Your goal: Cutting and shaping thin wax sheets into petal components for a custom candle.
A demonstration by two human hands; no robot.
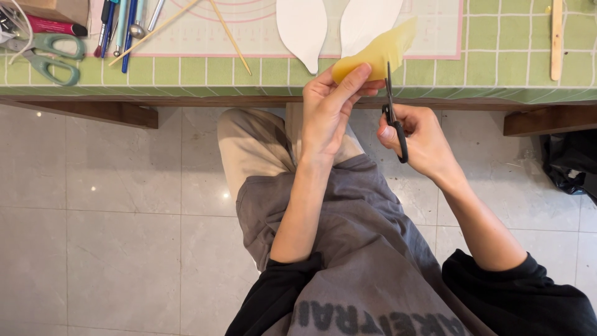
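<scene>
The left hand (329,109) pinches a yellow sheet (376,53) at the green-tiled surface (497,74) edge, its grip clenched on it, while the right hand (420,140) grasps black scissors (392,106) just beside 2 white petal cutouts (303,28).

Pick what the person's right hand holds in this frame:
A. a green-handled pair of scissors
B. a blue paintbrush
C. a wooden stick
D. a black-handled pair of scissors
D: the right hand grips a black-handled pair of scissors, blades pointing up at the thin yellow translucent sheet pinched in the left hand; the green-handled scissors lie untouched on the green checked tablecloth.
</scene>
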